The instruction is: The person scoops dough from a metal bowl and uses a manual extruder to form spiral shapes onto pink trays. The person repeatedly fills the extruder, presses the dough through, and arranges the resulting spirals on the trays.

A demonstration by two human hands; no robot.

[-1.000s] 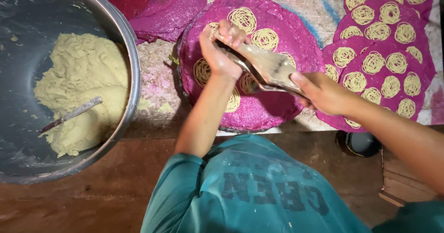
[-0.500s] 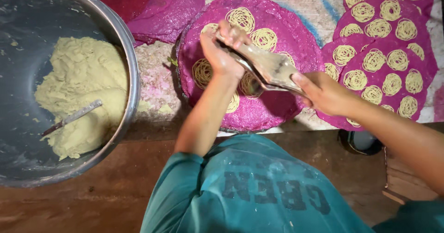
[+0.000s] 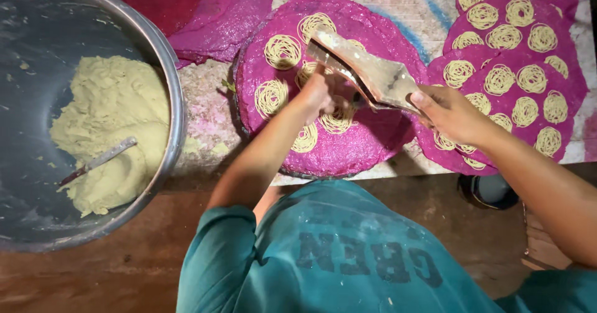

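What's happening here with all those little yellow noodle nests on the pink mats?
A person grips a two-handled metal dough press with the left hand and the right hand, holding it over a round pink mat dotted with coiled yellow string nests. A second pink mat to the right is nearly covered. A big steel bowl of pale dough sits left.

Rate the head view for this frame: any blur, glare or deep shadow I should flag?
Head view: left hand is slightly motion-smeared beside the metal press, which the right hand grips; noodle coils on the pink mat are sharp; soft sheen, not blown out, on the steel bowl rim; the floor below is dim; the dough is evenly lit.
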